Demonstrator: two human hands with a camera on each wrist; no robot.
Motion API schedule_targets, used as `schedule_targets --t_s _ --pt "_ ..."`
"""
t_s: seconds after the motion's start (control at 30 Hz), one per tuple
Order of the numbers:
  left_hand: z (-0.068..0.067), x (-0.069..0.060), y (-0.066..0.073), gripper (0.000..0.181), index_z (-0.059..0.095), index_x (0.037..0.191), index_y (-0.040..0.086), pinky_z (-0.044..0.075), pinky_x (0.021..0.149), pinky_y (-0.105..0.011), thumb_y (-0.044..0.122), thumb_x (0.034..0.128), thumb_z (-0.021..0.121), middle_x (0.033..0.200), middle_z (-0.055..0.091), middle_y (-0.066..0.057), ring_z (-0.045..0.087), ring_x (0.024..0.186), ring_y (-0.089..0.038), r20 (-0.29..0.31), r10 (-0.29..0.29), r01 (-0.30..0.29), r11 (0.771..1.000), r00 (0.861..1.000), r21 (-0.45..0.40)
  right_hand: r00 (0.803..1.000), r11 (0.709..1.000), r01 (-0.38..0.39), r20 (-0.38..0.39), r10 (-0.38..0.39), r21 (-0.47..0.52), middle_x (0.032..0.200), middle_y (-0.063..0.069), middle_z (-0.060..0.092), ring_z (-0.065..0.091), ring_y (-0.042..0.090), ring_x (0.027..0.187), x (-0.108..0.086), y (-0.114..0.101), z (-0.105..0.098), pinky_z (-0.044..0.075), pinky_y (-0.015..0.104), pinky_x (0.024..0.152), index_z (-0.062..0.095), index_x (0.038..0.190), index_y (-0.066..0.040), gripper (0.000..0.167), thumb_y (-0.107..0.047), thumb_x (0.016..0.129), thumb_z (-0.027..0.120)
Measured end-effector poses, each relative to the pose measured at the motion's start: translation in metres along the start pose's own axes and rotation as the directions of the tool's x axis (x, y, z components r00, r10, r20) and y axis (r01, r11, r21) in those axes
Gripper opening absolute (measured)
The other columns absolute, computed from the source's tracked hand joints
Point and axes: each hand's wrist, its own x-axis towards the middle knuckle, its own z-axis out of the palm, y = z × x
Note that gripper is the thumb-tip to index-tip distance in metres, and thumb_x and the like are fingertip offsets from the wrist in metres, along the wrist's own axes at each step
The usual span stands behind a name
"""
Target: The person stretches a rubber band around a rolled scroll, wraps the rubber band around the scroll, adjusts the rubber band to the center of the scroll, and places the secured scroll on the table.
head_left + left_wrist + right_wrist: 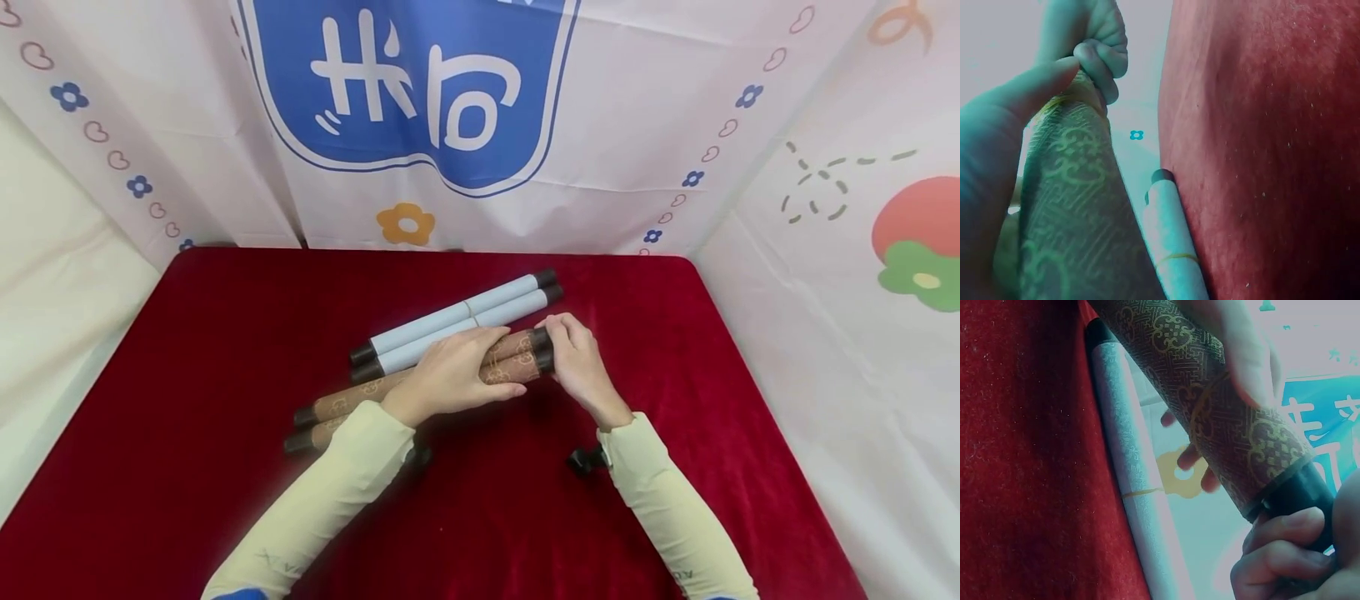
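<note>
A brown patterned scroll [517,368], rolled from both ends into two parallel rolls with dark knobs, lies slantwise in front of me. My left hand [450,373] grips it right of its middle, thumb on the near side and fingers over the far side. At the right end, my right hand [579,360] curls its fingers round a dark knob [1297,497]. A thin yellowish band [1200,409] circles the brown scroll between the hands. Just behind lies a pale blue scroll [420,330] with dark ends, also tied with a thin band; neither hand holds it.
Dark red cloth [675,375] covers the table. White printed curtains [637,100] stand along the back and sides, close to the table's far edge. Small black devices [587,460] sit at both wrists.
</note>
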Motion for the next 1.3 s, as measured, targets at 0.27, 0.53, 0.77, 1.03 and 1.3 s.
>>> schedule_targets --t_s 0.27,0.53,0.77,1.03,1.3 --pt "-0.003 -0.010 -0.011 0.068 0.068 0.128 0.015 0.054 0.071 -0.033 0.060 0.0793 0.086 0.095 0.069 0.005 0.062 0.080 -0.010 -0.006 -0.037 0.037 0.999 0.999 -0.004 1.000 1.000 -0.008 -0.014 0.008 -0.009 0.090 0.015 0.062 0.053 0.018 0.058 0.003 0.001 -0.004 0.050 0.029 0.050 0.071 0.113 -0.008 0.039 -0.036 0.112 0.043" --pt "-0.002 -0.007 -0.009 0.075 0.064 0.135 0.015 0.056 0.073 -0.034 0.064 0.0811 0.081 0.104 0.071 0.004 0.065 0.086 -0.011 -0.008 -0.006 0.006 1.000 1.000 0.006 1.000 1.000 -0.004 -0.018 0.004 -0.011 0.085 0.013 0.062 0.053 0.017 0.058 0.002 0.000 -0.003 0.049 0.029 0.051 0.070 0.112 -0.007 0.039 -0.036 0.112 0.043" --pt "0.001 -0.010 -0.011 0.071 0.066 0.132 0.015 0.056 0.076 -0.036 0.062 0.0816 0.083 0.100 0.071 0.004 0.065 0.085 -0.012 -0.011 -0.026 0.026 0.999 1.000 -0.023 1.000 1.000 -0.007 -0.014 0.007 -0.021 0.086 0.014 0.061 0.052 0.019 0.055 0.002 0.001 -0.006 0.049 0.030 0.050 0.070 0.113 -0.008 0.040 -0.037 0.112 0.043" --pt "-0.005 -0.014 -0.014 0.079 0.064 0.136 0.011 0.059 0.080 -0.040 0.061 0.0792 0.085 0.109 0.073 0.001 0.068 0.091 -0.014 -0.011 -0.028 0.028 0.999 1.000 0.031 1.000 1.000 -0.004 -0.018 0.003 -0.028 0.089 0.014 0.061 0.054 0.019 0.059 0.004 0.000 -0.005 0.050 0.031 0.053 0.070 0.112 -0.010 0.040 -0.038 0.113 0.042" --pt "-0.002 -0.009 -0.011 0.071 0.066 0.131 0.015 0.056 0.076 -0.036 0.062 0.0813 0.084 0.099 0.069 0.005 0.063 0.084 -0.012 -0.004 -0.011 0.010 0.999 1.000 -0.036 1.000 0.999 -0.001 -0.010 0.001 -0.035 0.088 0.013 0.062 0.054 0.019 0.057 0.003 0.002 -0.006 0.050 0.032 0.052 0.070 0.113 -0.010 0.039 -0.038 0.112 0.042"
